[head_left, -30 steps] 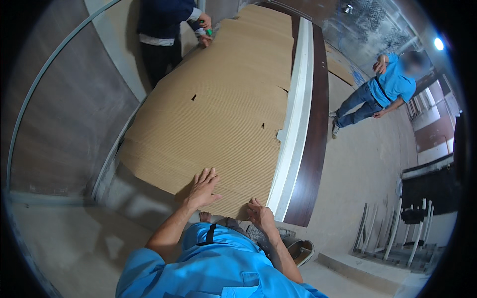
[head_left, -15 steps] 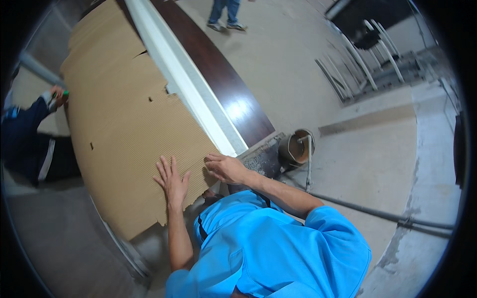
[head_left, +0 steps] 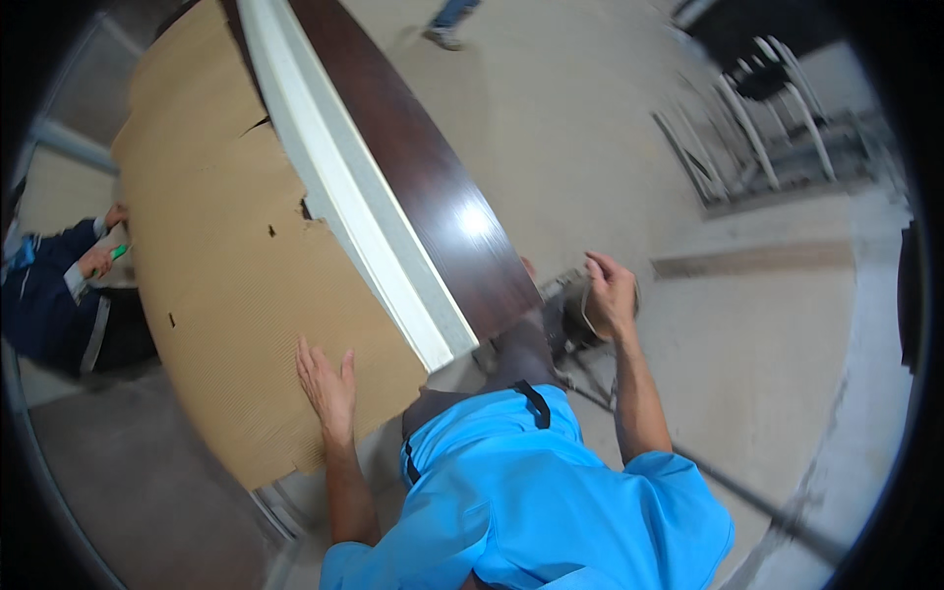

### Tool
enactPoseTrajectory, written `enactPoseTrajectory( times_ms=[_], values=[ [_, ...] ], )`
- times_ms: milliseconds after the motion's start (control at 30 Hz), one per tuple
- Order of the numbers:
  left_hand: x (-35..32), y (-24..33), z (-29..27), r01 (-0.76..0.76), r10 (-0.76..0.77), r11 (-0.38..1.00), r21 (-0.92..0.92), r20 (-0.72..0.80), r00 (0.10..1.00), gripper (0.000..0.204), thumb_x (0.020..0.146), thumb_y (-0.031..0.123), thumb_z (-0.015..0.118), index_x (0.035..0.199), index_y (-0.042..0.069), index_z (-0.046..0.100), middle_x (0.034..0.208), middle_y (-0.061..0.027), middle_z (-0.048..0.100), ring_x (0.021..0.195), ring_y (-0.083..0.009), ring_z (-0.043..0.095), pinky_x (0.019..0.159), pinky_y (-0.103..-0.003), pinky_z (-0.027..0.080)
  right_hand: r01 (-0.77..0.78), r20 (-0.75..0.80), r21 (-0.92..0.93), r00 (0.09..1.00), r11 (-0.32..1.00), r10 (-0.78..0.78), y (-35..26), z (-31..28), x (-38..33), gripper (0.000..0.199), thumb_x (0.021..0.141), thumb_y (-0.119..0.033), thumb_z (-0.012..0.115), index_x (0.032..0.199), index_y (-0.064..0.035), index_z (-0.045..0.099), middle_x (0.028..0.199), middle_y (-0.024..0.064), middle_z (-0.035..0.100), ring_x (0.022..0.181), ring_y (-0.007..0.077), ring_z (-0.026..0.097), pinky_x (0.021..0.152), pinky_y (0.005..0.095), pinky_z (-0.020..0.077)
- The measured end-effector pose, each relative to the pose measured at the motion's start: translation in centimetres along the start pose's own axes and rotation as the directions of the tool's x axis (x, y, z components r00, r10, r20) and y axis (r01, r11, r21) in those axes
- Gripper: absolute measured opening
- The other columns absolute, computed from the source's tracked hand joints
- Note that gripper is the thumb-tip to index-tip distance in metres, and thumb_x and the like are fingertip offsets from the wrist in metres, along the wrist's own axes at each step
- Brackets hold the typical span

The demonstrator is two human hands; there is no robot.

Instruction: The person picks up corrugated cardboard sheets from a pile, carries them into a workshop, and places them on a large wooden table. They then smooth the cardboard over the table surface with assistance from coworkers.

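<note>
My left hand [head_left: 329, 391] lies with fingers spread on the near part of a ribbed brown cardboard sheet [head_left: 226, 295]. My right hand [head_left: 614, 293] is raised away from the sheet, its fingers loosely bent and nothing visible in them. Behind it, partly covered, is a round container [head_left: 580, 320]; I cannot tell whether the hand touches it. The cardboard covers the left part of a long panel stack. Along its torn right edge runs a white and grey strip [head_left: 364, 216], beside a glossy dark brown board [head_left: 433, 197].
At the left, a person in dark clothing [head_left: 49, 285] has both hands by the sheet's far edge, one with a small green thing [head_left: 119, 252]. Another person's leg [head_left: 447, 25] shows at the top. A metal rack with white posts [head_left: 767, 138] stands at the upper right.
My right hand has left the cardboard's edge and swung right, over the round container. My left hand stays on the sheet. The co-worker's second hand has come into sight; the walking person moved outward.
</note>
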State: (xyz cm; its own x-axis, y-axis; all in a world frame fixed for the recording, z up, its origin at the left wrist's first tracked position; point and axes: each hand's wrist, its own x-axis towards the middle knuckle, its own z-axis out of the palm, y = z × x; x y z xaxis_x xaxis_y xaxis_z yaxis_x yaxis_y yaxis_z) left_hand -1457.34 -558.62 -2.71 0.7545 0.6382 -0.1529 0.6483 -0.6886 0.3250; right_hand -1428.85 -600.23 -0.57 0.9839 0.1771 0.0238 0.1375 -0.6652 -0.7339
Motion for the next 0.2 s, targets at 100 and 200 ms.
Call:
enactPoseTrajectory(
  times_ms=[100, 200],
  values=[
    [1.3, 2.2, 0.6, 0.217, -0.218, 0.976, -0.015, -0.060, 0.974, 0.063, 0.092, 0.037, 0.068, 0.131, -0.008, 0.048, 0.150, -0.0252, 0.039, 0.136, -0.0455, 0.037, 0.114, -0.052, 0.031, 0.060, 0.097, -0.010, 0.993, 0.998, -0.059, 6.2, 0.1, 10.3, 0.026, 0.097, -0.018, 0.060, 0.113, -0.0022, 0.073, 0.101, 0.0166, 0.075, 0.093, 0.0277, 0.073, 0.083, 0.0348, 0.0564],
    [2.5, 6.3, 0.1, 0.462, -0.479, 0.870, -0.172, -0.074, 0.875, 0.064, 0.093, 0.041, 0.066, 0.137, -0.002, 0.047, 0.149, -0.0235, 0.041, 0.134, -0.0463, 0.039, 0.113, -0.051, 0.033, -0.149, 0.430, 0.082, 0.897, 0.985, 0.099, 11.4, 4.9, 26.5, 0.030, 0.100, -0.023, 0.058, 0.121, -0.0073, 0.072, 0.110, 0.0141, 0.074, 0.103, 0.0295, 0.071, 0.090, 0.0353, 0.0548]
  ],
)
